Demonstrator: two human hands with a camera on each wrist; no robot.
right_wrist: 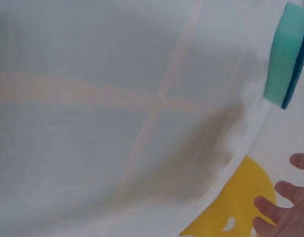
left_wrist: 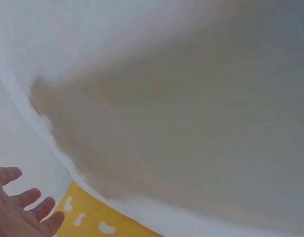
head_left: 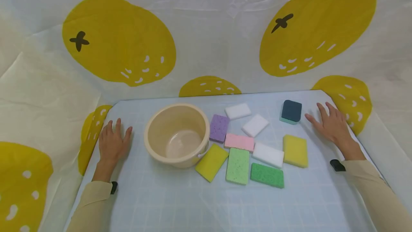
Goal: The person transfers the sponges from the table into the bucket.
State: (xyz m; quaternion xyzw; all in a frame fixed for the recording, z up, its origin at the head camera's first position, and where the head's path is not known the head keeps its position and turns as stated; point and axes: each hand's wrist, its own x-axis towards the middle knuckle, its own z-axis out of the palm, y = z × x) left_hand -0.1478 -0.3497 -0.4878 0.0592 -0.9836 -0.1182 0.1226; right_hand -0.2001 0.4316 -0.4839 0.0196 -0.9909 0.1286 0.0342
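My left hand (head_left: 111,142) is at the table's left side, fingers spread and holding nothing. To its right stands a beige bucket (head_left: 151,155), its inside bare. At the right side my right hand (head_left: 333,124) has its fingers apart, nothing in them. Nearest to it is a dark-topped teal sponge (head_left: 291,111). Between bucket and right hand lie a purple sponge (head_left: 219,128), a pink sponge (head_left: 239,142), a yellow sponge (head_left: 295,151), a yellow-green sponge (head_left: 211,163), a light green sponge (head_left: 238,166), a green sponge (head_left: 267,175) and several white sponges (head_left: 268,155).
A pale blue gridded cloth covers the table (head_left: 180,203). White fabric with yellow fruit prints (head_left: 119,38) hangs behind and at both sides. The bucket's handle (head_left: 203,152) hangs down by its right side, close to the yellow-green sponge.
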